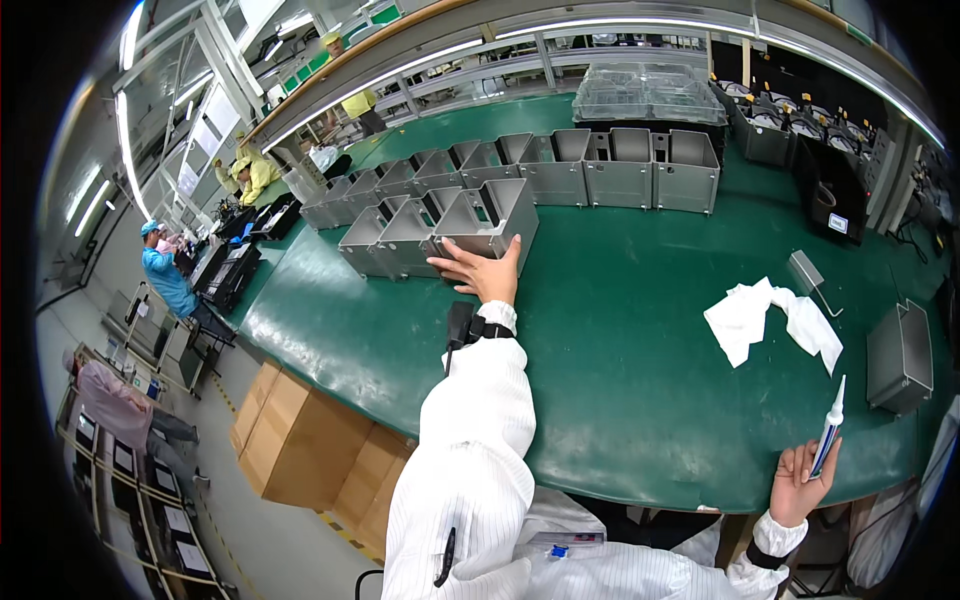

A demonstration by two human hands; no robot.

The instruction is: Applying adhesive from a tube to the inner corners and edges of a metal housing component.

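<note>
My left hand (487,272) reaches far out over the green table (620,350) and presses flat, fingers spread, against the near side of a grey metal box housing (487,222). That housing is the nearest of a short row of three. My right hand (800,482) sits at the table's near edge, shut around a slim white tube with a pointed nozzle (830,432), held upright. Both arms are in white sleeves, with a black strap on the left wrist.
A long curved row of grey housings (560,165) lines the back. A crumpled white cloth (768,318) lies right of centre, another housing (900,357) beside it. Clear trays (648,95) are stacked behind. Cardboard boxes (300,440) stand on the floor; other workers (165,280) are at left.
</note>
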